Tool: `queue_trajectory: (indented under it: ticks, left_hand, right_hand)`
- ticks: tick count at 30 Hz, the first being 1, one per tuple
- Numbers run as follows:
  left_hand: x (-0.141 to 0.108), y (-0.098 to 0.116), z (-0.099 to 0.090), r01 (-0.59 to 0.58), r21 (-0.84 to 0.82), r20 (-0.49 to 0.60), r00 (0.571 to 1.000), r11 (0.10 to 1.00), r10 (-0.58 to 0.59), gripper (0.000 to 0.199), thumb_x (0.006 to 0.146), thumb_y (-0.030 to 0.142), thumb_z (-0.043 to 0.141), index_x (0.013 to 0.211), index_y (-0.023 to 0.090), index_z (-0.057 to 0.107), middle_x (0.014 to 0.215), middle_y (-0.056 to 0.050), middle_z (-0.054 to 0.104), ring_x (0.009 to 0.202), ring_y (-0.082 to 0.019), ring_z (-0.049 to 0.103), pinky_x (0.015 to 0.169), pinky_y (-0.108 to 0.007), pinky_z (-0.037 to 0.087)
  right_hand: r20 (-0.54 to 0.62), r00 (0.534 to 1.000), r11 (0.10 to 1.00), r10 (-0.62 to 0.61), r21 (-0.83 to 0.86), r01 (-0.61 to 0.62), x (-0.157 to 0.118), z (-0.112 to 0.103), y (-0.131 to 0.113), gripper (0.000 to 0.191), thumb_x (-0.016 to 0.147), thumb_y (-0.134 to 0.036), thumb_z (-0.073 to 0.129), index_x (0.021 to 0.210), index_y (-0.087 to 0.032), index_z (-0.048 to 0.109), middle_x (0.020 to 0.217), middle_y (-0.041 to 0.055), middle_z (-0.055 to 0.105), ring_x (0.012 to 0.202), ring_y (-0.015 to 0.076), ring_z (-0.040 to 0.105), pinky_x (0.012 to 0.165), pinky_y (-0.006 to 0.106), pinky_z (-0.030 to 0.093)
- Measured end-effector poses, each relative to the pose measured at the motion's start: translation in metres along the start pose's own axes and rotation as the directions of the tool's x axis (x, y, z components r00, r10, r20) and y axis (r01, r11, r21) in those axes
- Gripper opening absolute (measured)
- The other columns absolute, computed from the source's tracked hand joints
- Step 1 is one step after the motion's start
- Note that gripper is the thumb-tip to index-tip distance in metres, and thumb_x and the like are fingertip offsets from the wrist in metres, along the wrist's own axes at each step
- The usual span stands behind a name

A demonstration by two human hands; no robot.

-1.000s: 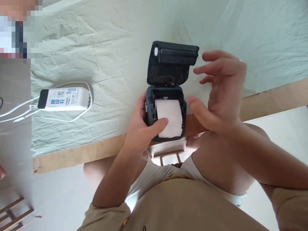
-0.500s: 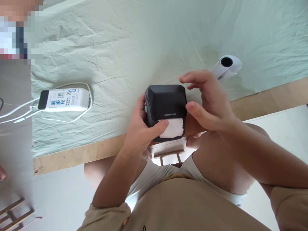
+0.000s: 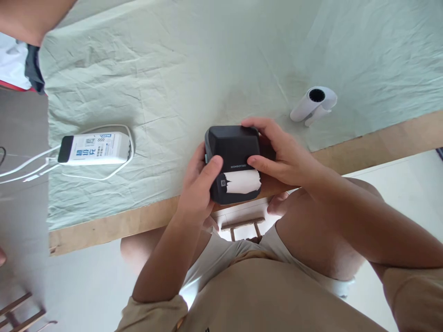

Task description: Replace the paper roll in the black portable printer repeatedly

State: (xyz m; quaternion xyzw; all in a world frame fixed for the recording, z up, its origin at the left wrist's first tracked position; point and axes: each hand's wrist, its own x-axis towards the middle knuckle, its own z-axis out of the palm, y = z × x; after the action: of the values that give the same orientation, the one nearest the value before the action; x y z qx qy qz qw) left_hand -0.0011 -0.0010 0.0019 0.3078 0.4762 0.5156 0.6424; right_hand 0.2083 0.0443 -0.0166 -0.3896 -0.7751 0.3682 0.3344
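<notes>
**Both hands clamp the printer at the table's near edge**

The printer (image 3: 233, 147) is at the center of the frame, its dark lid (image 3: 235, 140) down. Torn-edged white paper (image 3: 242, 181) shows below the lid, with a small square button (image 3: 223, 183) just beside its left end.

The left hand (image 3: 198, 186) is clamped on the printer's left side, its thumb up against the lid's lower left edge. The right hand (image 3: 285, 154) is clamped on the printer from the right, one finger at the upper right corner and the thumb on the lid's front, near the pale lettering.

To the right and above, well apart from the printer, a white roll (image 3: 303, 107) with a dark round end lies on the pale green cloth (image 3: 173, 74), its loose end curling out. At the left of the frame lies a white charger (image 3: 95, 148) with a black end; white cables (image 3: 29, 168) run from it to the left edge, and one loops around it.

Bare wood (image 3: 114, 227) shows along the cloth's near edge. In the upper left corner is another person's arm (image 3: 32, 18). A wooden rack (image 3: 22, 316) is partly in view at lower left.
</notes>
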Motion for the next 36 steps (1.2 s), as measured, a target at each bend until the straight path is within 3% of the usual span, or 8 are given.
queue_trajectory:
  ticks: [6, 12, 17, 21, 26, 30, 33, 36]
  left_hand:
    - [0.004, -0.002, 0.005, -0.029, -0.137, -0.084, 0.996, 0.990, 0.018, 0.026, 0.106, 0.040, 0.065, 0.097, 0.023, 0.083, 0.095, -0.003, 0.082, 0.098, -0.023, 0.080, 0.088, -0.032, 0.066]
    - [0.005, -0.002, 0.002, -0.045, -0.134, -0.057, 0.998, 0.990, 0.038, 0.024, 0.105, 0.038, 0.069, 0.094, 0.023, 0.083, 0.083, -0.001, 0.078, 0.076, -0.018, 0.074, 0.072, -0.028, 0.062]
    - [0.006, -0.002, 0.001, -0.006, -0.107, -0.061, 0.998, 0.994, 0.000, 0.018, 0.099, 0.038, 0.077, 0.091, 0.023, 0.081, 0.077, 0.001, 0.072, 0.069, -0.018, 0.068, 0.068, -0.029, 0.059]
    - [0.006, -0.001, 0.001, -0.009, -0.126, -0.075, 0.997, 0.992, 0.000, 0.014, 0.092, 0.033, 0.085, 0.086, 0.022, 0.080, 0.071, 0.003, 0.068, 0.062, -0.015, 0.062, 0.067, -0.027, 0.058]
    - [0.005, 0.002, 0.003, 0.030, -0.111, -0.106, 0.993, 0.993, -0.042, 0.021, 0.099, 0.039, 0.079, 0.089, 0.021, 0.080, 0.083, 0.000, 0.077, 0.073, -0.016, 0.070, 0.076, -0.027, 0.060]
    - [0.004, 0.005, 0.005, 0.061, -0.086, -0.101, 0.992, 0.994, -0.070, 0.021, 0.102, 0.038, 0.073, 0.095, 0.021, 0.082, 0.089, -0.001, 0.079, 0.075, -0.016, 0.072, 0.071, -0.025, 0.058]
    - [0.004, 0.005, 0.006, 0.050, -0.086, -0.098, 0.994, 0.995, -0.058, 0.021, 0.101, 0.038, 0.072, 0.095, 0.021, 0.083, 0.088, -0.002, 0.080, 0.076, -0.017, 0.072, 0.072, -0.025, 0.059]
    - [0.004, 0.004, 0.005, 0.050, -0.091, -0.068, 0.996, 0.995, -0.057, 0.022, 0.102, 0.038, 0.072, 0.097, 0.021, 0.085, 0.091, -0.002, 0.081, 0.079, -0.017, 0.074, 0.075, -0.025, 0.061]
  right_hand:
    - [-0.176, 0.977, 0.988, -0.118, -0.117, 0.099, -0.005, 0.001, 0.004, 0.050, 0.099, -0.052, 0.069, 0.142, -0.028, 0.060, 0.127, 0.0099, 0.071, 0.115, 0.0264, 0.070, 0.096, 0.044, 0.063]
    - [-0.149, 0.978, 0.985, -0.147, -0.116, 0.130, -0.008, -0.003, 0.001, 0.057, 0.089, -0.051, 0.081, 0.138, -0.029, 0.062, 0.107, 0.0038, 0.067, 0.097, 0.0225, 0.068, 0.083, 0.039, 0.061]
    - [-0.168, 0.984, 0.991, -0.060, -0.125, 0.040, -0.009, -0.010, -0.011, 0.039, 0.095, -0.045, 0.079, 0.128, -0.033, 0.064, 0.071, -0.0063, 0.059, 0.060, 0.0160, 0.055, 0.060, 0.035, 0.052]
    - [-0.104, 0.982, 0.960, -0.161, -0.249, 0.131, -0.008, -0.014, -0.021, 0.037, 0.094, -0.039, 0.083, 0.125, -0.031, 0.066, 0.059, -0.0127, 0.059, 0.043, 0.0093, 0.044, 0.046, 0.029, 0.039]
    - [-0.295, 0.873, 0.865, -0.388, -0.443, 0.235, -0.004, -0.007, -0.037, 0.009, 0.102, -0.025, 0.074, 0.108, -0.031, 0.071, 0.050, -0.0133, 0.058, 0.043, 0.0086, 0.051, 0.046, 0.027, 0.037]
    - [-0.551, 0.793, 0.948, -0.259, -0.304, 0.098, 0.000, 0.001, -0.043, 0.007, 0.105, -0.022, 0.067, 0.106, -0.029, 0.069, 0.066, -0.0091, 0.075, 0.049, 0.0095, 0.063, 0.046, 0.027, 0.038]
    - [-0.493, 0.822, 0.915, -0.285, -0.395, 0.081, 0.005, 0.001, -0.043, 0.008, 0.101, -0.019, 0.068, 0.096, -0.026, 0.069, 0.080, -0.0058, 0.081, 0.054, 0.0088, 0.064, 0.050, 0.027, 0.038]
    - [-0.227, 0.939, 0.808, -0.258, -0.584, 0.081, 0.013, -0.003, -0.047, 0.014, 0.099, -0.019, 0.062, 0.089, -0.026, 0.071, 0.070, -0.0046, 0.074, 0.057, 0.0117, 0.061, 0.053, 0.030, 0.033]
